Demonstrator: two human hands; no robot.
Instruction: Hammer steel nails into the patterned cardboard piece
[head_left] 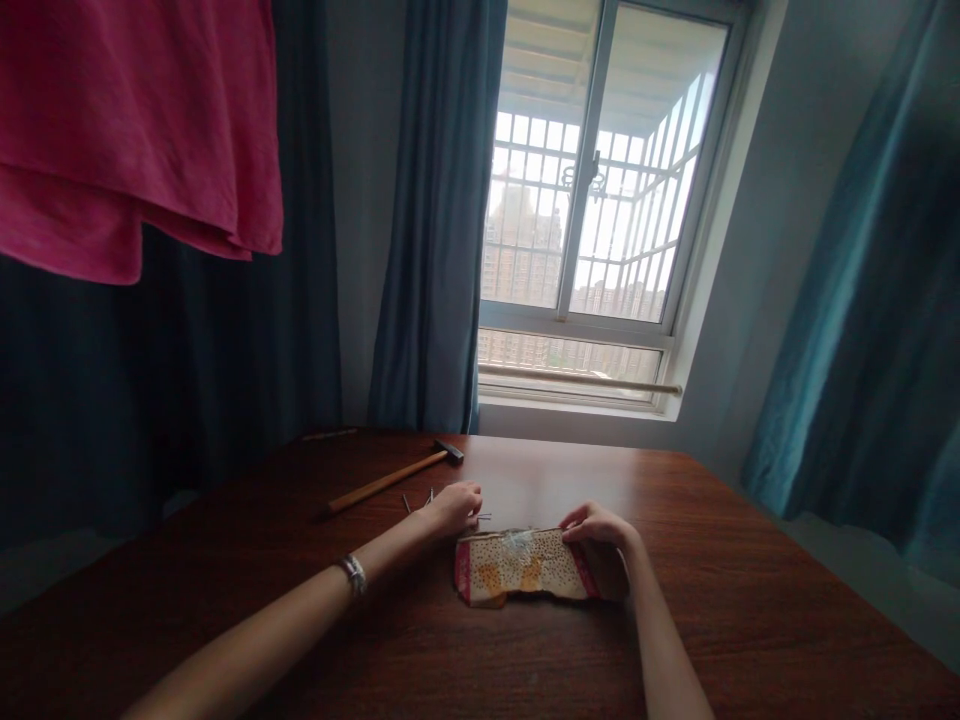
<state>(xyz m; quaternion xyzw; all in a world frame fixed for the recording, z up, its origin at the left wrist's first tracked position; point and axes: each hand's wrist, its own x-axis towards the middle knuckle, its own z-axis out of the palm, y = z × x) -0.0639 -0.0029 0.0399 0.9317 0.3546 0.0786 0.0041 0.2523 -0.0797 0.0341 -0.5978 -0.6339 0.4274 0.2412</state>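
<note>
A patterned cloth piece (pixel 517 572), cream with dark dots, orange patches and pinkish-red ends, lies on the table in front of me. Something clear and shiny (pixel 519 543) rests at its top edge, beside a thin pale strip. My right hand (pixel 596 524) pinches the cloth's upper right edge between thumb and fingers. Just beyond the upper left corner, my left hand (pixel 454 507) has its fingers curled together; what they hold, if anything, is hidden. Thin nail-like pieces (pixel 485 517) show by its fingertips, and another dark nail-like piece (pixel 406 503) lies behind that wrist.
A hammer (pixel 390 482) with a wooden handle and dark head lies beyond my left hand. The brown wooden table (pixel 390 650) reaches to the wall under a barred window (pixel 585 200). Blue curtains (pixel 431 250) hang around it, and a pink cloth (pixel 150 130) hangs at upper left.
</note>
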